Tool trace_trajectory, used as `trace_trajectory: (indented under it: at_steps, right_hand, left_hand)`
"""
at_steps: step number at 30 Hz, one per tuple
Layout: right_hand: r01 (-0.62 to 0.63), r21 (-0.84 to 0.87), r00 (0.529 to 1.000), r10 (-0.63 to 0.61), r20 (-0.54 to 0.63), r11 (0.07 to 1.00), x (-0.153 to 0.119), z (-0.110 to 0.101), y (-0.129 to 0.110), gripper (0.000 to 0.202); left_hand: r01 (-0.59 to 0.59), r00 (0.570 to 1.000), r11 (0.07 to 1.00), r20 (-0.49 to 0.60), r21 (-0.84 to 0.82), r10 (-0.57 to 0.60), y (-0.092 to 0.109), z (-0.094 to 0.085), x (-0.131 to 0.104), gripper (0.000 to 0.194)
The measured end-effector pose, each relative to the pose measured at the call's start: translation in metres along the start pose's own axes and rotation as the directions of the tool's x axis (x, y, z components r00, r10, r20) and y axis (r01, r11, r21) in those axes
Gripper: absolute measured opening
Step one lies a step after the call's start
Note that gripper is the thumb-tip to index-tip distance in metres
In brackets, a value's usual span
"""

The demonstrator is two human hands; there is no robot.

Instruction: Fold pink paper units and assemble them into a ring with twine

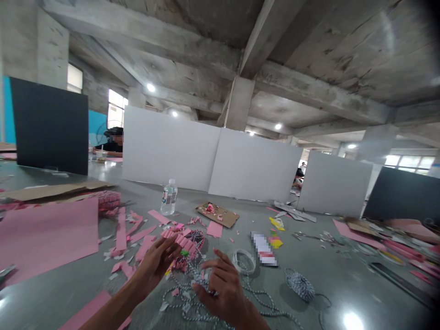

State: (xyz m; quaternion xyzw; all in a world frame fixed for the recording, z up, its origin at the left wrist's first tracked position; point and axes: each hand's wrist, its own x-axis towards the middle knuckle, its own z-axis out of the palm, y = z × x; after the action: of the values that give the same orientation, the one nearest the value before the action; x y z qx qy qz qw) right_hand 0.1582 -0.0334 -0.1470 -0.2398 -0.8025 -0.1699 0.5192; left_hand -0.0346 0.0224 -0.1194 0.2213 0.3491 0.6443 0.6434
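Observation:
My left hand point(158, 256) is closed on a pink pleated paper piece point(178, 238), its fingers over the near edge. Dark and white cord winds through the piece's far right side, and a small green bit shows by the fingers. To the right, my right hand point(225, 286) hovers over a loose tangle of grey-and-white cord point(195, 270), thumb and fingers apart, with nothing visible gripped. The cord trails across the table toward the front. Pink paper scraps point(146, 245) lie around my left hand.
A water bottle point(169, 198), cardboard piece point(220, 214), roll of clear tape point(244, 262), phone point(264, 249) and cord ball point(299, 284) stand or lie around. Large pink sheet point(62, 233) is at left. White partition boards point(172, 146) line the back.

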Motion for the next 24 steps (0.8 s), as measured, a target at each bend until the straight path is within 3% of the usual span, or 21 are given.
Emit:
trace_trajectory:
  at_steps: [3, 5, 8, 13, 19, 24]
  right_hand:
    - [-0.158, -0.008, 0.987, 0.159, 0.026, 0.987, -0.004, 0.001, 0.001, 0.033]
    - [-0.288, -0.034, 0.957, 0.289, 0.021, 0.957, -0.005, 0.002, 0.004, 0.024]
    - [-0.383, -0.067, 0.918, 0.387, 0.082, 0.921, -0.005, 0.003, 0.013, 0.025]
    - [-0.41, -0.058, 0.902, 0.414, 0.125, 0.91, -0.007, 0.006, 0.023, 0.02]
    - [-0.448, -0.029, 0.877, 0.446, 0.178, 0.893, -0.008, 0.004, 0.019, 0.015]
    - [-0.45, 0.012, 0.879, 0.44, 0.181, 0.893, -0.008, 0.008, 0.01, 0.025]
  left_hand:
    - [-0.014, 0.998, 1.0, 0.066, -0.008, 0.014, 0.001, -0.005, 0.007, 0.016]
    - [0.001, 0.998, 1.0, 0.067, -0.021, 0.0, 0.002, -0.007, 0.008, 0.018]
    - [0.035, 0.998, 0.999, 0.055, -0.025, -0.033, 0.003, -0.007, 0.007, 0.019]
    - [0.024, 0.996, 0.999, 0.092, -0.035, -0.021, 0.003, -0.01, 0.008, 0.018]
    - [-0.005, 0.99, 1.0, 0.141, -0.018, 0.007, 0.005, -0.01, 0.006, 0.02]
    - [-0.035, 0.986, 0.999, 0.159, -0.031, 0.04, 0.004, -0.008, 0.006, 0.018]
